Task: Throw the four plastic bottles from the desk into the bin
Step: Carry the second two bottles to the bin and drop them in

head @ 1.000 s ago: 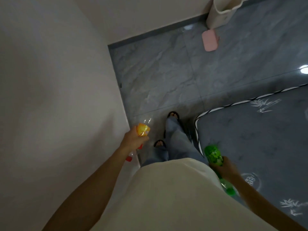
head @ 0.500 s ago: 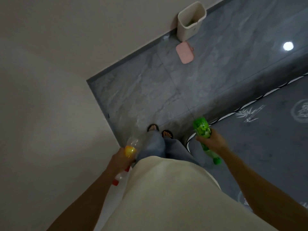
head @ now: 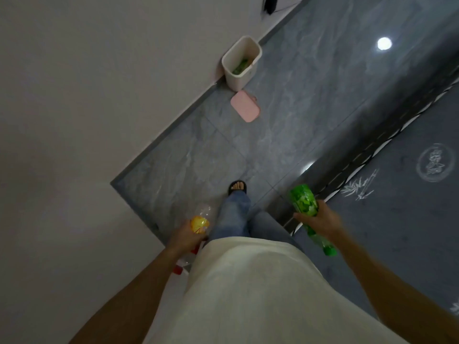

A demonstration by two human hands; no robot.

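My left hand [head: 185,238] is closed around a clear bottle with an orange-yellow label [head: 200,223] and a red cap, held low by my left hip. A green bottle [head: 304,202] is gripped by my right hand [head: 320,220], base forward and green cap pointing back. Ahead, the cream bin [head: 242,63] stands on the grey floor against the wall, its top uncovered, with something green inside. A pink lid [head: 245,106] lies flat on the floor just in front of the bin.
A white wall [head: 87,108] runs along my left and turns a corner near my left hand. A dark patterned rug [head: 402,194] with a black-and-white border lies to the right. One sandalled foot [head: 237,187] steps forward on the tiles. A black object [head: 269,3] sits at the wall beyond the bin.
The view has swung and I have walked forward: the bin and pink lid sit lower and nearer in the picture, and the bin's inside now shows. Both hands still hold their bottles.
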